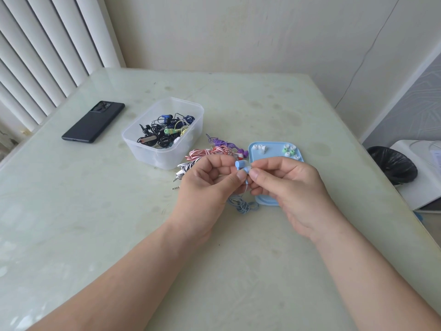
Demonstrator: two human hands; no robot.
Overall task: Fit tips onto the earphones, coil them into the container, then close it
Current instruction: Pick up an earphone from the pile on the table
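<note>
The left hand (210,177) held the blue earphone (240,164) above the desk (95,211), thumb and curled fingers clamped on its body. The right hand (286,180) met it from the other side, thumb and forefinger pinched together at the earphone's right end; whether a tip sat between them could not be determined. The earphone's cable (243,204) hung down between both hands and ended in a loose bundle on the desk. Just behind the right hand lay a blue lid (274,151) carrying a group of white tips (260,148) and a group of green tips (290,150). Behind the left hand lay coiled purple earphones (220,142), red-and-white earphones (210,151) and black-and-white earphones (188,167). Beyond these stood the clear container (164,132), open and holding tangled earphones. A black phone (93,121) lay well apart at far left.
</note>
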